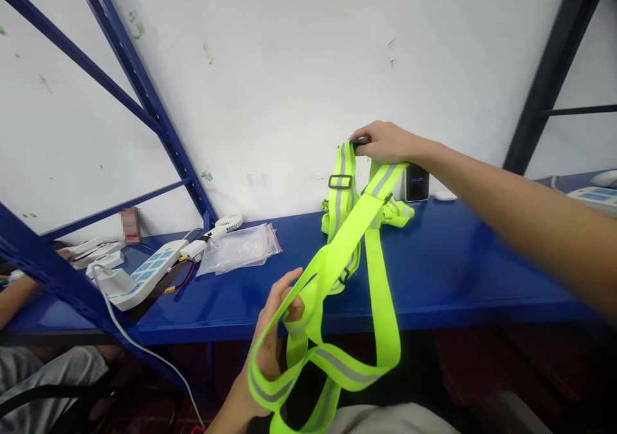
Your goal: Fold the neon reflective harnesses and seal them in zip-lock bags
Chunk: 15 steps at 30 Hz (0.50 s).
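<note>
1. the bright yellow-green strap harness (354, 223) hangs between the two hands, partly over the blue table (457, 273) and partly in front of its near edge.
2. its long axis runs on a slant: from the upper right, out over the table, down to the lower left, close to the person's body.
3. the right hand (383, 139) is at the far, upper end, its fingers closed around the top of the straps beside a dark clip (360, 141); that arm reaches in from the right side.
4. the left hand (268, 315) is at the near, lower end, with a loop of webbing passing around it and the fingers partly bent. whether they pinch the strap or only sit inside the loop, i cannot tell.
5. so the harness lies up and to the right of the left hand, and down and to the left of the right hand; the lower loops are nearer the left.
6. below the right hand, a black slider (340, 182) sits on one hanging strap, and a bunched part of the webbing (398, 213) gathers near the wall, just beside a dark-faced device (417, 184).
7. the plastic bags (238, 249) lie on the table to the left, apart from both hands.
</note>
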Available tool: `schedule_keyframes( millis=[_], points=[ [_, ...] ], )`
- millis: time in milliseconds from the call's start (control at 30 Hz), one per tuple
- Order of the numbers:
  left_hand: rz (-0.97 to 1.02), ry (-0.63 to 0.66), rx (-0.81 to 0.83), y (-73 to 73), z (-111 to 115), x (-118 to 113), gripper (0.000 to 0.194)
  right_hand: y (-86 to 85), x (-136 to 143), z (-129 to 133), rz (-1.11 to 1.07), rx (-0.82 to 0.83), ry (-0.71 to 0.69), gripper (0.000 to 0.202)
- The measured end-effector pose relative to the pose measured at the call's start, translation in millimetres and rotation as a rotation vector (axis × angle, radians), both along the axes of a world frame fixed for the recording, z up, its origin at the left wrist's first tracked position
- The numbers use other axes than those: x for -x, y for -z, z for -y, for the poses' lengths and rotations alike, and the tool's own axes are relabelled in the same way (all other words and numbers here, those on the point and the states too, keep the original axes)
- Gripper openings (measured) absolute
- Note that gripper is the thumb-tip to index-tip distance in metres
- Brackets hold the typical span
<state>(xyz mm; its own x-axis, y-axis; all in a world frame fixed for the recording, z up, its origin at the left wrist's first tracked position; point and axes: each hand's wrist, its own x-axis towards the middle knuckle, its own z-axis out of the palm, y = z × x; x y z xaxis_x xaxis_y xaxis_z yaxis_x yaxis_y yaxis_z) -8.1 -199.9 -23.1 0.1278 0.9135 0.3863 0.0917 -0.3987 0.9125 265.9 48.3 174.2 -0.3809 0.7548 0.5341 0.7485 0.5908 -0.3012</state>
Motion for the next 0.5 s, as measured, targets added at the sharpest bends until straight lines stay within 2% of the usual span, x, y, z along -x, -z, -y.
schedule_keyframes(
  millis=[100, 200, 267, 367, 500],
  points=[
    [-0.295, -0.093, -0.055, -11.2, 0, 6, 0.093, -0.2, -2, 5, 0.072, 0.122, -0.063, 0.042],
    [-0.505, -0.132, -0.098, -15.5, -1, 10, 0.057, 2.4, -2, 12, 0.129, 0.221, -0.118, 0.044],
    [-0.585, -0.105, -0.140, -15.3, -1, 12, 0.042, 4.5, 0, 18, 0.142, 0.273, -0.124, 0.046],
    [-0.598, -0.048, -0.149, -17.8, -1, 10, 0.039, 6.1, 4, 25, 0.107, 0.309, -0.148, 0.053],
    [-0.456, -0.107, -0.061, -28.4, 0, 1, 0.024, 7.4, 6, 21, 0.019, 0.270, -0.158, 0.056]
  ],
)
